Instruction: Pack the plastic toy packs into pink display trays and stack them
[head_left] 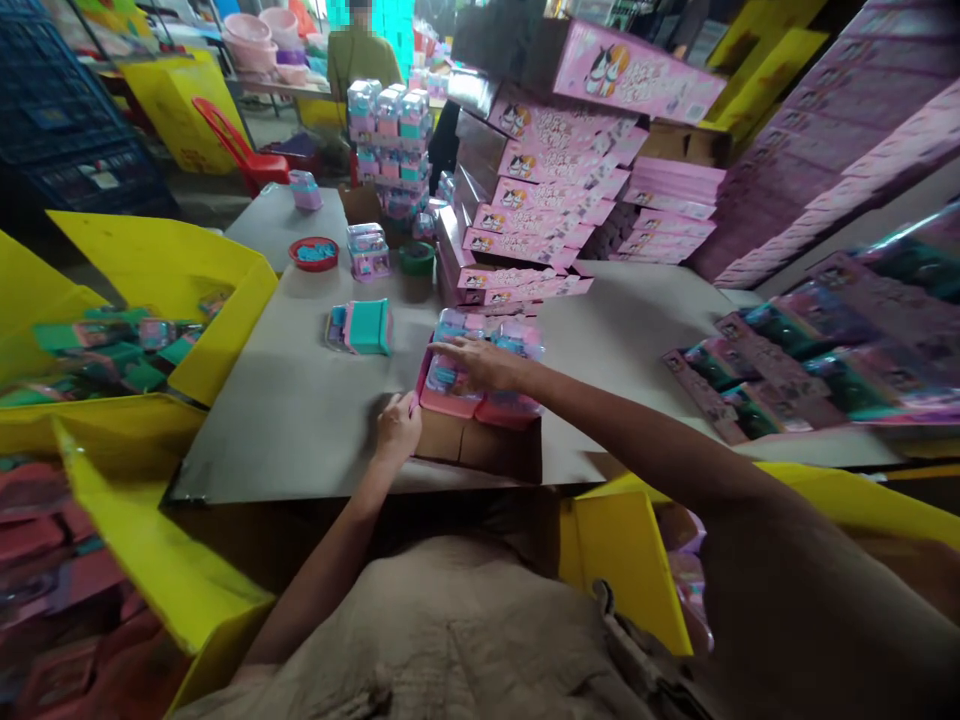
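Note:
A pink cardboard display box [480, 445] lies at the table's near edge, its bare brown inside showing at the front. My left hand [397, 428] is closed on the box's left wall. Inside, behind that bare part, sit several toy packs with clear plastic covers and pink bases. My right hand [484, 365] reaches over the front left toy pack [444, 385], fingers bent across its clear cover; the fingertips' far side is partly hidden. Left of the box, a toy pack with a teal base [367, 327] rests on its side, apart from both hands.
Pink printed boxes [540, 190] are stacked behind. A red bowl [313, 255] of blue pieces and a green bowl [417, 258] stand farther back. Yellow bins [225, 330] hold toys at left. Filled display boxes [780, 360] are at right. A person [364, 55] is in the background.

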